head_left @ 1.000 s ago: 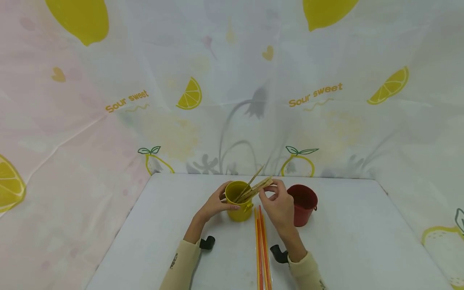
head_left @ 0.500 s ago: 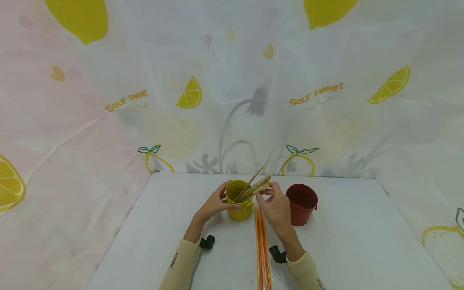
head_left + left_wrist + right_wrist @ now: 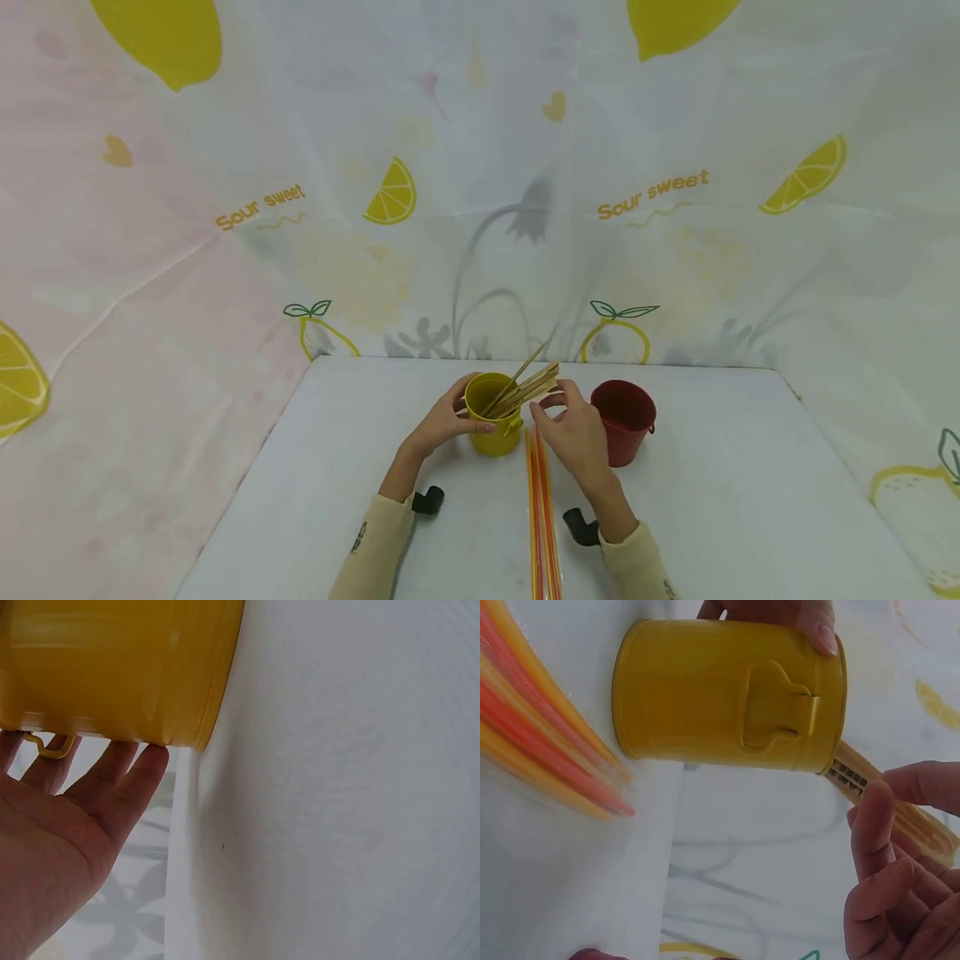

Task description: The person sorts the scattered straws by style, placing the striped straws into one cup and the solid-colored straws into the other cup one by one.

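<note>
A small yellow metal bucket [image 3: 495,437] stands upright on the white table. My left hand [image 3: 442,425] holds it from the left, with the thumb by the rim at the front and the fingers [image 3: 139,780] against its far side. Flat wooden sticks [image 3: 536,383] lean out of the bucket to the right; one bears dark print, and a thinner stick rises above them. At these sticks my right hand [image 3: 577,429] has thumb and forefinger drawn together, seeming to pinch a lower one [image 3: 847,776]. The fingers partly cover the contact in the right wrist view.
A red bucket [image 3: 624,429] stands just right of my right hand. Orange and red sticks [image 3: 542,517] in a clear sleeve lie lengthwise between my forearms. Behind the table hangs a lemon-printed cloth [image 3: 480,250].
My right hand has shifted slightly left and down along the wooden sticks, and their bundle has settled a little. The left hand stays on the yellow bucket.
</note>
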A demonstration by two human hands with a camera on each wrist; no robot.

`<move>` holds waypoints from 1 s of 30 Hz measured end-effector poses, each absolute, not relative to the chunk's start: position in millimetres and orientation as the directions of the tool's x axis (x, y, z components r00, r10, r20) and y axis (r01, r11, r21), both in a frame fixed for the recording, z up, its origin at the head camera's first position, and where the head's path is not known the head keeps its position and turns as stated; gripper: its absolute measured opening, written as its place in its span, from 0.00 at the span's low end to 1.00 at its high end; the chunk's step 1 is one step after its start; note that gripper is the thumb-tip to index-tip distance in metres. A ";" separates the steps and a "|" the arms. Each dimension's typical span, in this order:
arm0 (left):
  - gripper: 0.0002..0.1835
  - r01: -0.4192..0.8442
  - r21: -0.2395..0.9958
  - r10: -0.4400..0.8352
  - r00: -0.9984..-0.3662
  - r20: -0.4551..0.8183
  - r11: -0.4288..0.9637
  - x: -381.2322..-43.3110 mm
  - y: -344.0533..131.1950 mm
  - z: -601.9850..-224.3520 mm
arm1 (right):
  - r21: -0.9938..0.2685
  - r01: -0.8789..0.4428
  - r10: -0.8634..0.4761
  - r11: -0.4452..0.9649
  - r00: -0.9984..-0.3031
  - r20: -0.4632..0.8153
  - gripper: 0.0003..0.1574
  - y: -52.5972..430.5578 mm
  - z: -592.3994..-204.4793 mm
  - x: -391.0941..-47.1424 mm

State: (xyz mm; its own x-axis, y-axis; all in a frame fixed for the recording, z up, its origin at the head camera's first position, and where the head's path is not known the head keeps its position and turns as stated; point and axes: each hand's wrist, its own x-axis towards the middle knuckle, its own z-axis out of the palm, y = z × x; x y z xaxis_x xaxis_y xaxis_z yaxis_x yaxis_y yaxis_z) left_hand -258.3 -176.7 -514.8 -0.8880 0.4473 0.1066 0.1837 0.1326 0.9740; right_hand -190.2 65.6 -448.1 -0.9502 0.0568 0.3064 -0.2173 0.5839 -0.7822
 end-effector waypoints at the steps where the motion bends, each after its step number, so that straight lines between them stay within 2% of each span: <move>1: 0.47 0.181 0.974 0.448 -0.888 0.103 0.135 -258.3 -176.6 -514.6 | -0.779 -0.209 0.053 0.590 -0.954 0.296 0.26 66.6 -447.9 -190.0; 12: 0.46 0.179 0.974 0.460 -0.882 0.098 0.136 -241.5 -173.5 -486.3 | -0.759 -0.168 -0.005 0.629 -0.977 0.211 0.22 74.7 -445.4 -186.6; 23: 0.46 0.175 0.974 0.468 -0.879 0.090 0.142 -242.6 -173.8 -486.2 | -0.709 -0.184 -0.079 0.681 -0.981 0.179 0.18 81.8 -448.2 -182.1; 30: 0.47 0.174 0.975 0.472 -0.877 0.090 0.138 -243.1 -174.2 -485.8 | -0.680 -0.158 -0.106 0.716 -0.987 0.118 0.21 83.1 -452.7 -181.8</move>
